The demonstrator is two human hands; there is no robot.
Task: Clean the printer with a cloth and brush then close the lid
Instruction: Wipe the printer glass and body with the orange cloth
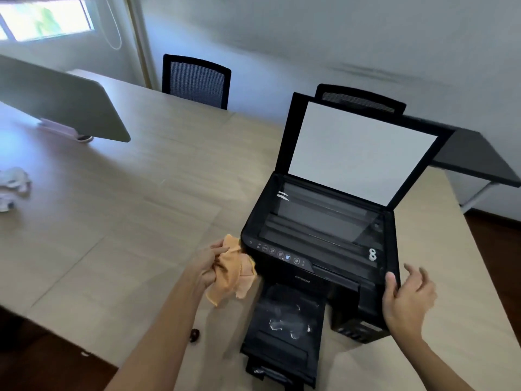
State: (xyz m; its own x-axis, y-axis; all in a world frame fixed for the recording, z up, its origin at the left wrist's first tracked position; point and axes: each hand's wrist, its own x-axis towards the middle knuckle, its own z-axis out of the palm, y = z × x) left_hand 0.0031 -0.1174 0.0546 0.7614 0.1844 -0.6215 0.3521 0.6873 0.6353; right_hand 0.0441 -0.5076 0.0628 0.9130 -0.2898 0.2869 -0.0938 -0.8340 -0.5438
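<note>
A black printer (332,275) stands on the wooden table (127,221) with its scanner lid (363,153) raised, white underside facing me. Its glass (324,218) lies uncovered. The output tray (284,328) is pulled out towards me and carries whitish smears. My left hand (205,266) grips a crumpled orange cloth (236,272) against the printer's front left corner. My right hand (406,300) rests with its thumb on the printer's front right corner, fingers spread and holding nothing. No brush is in view.
Two black mesh chairs (197,80) stand behind the table. A grey desk divider (62,103) rises at the far left, crumpled white paper (14,184) lies at the left edge, and a small dark object (195,333) sits near the front edge. A dark side table (476,156) stands at right.
</note>
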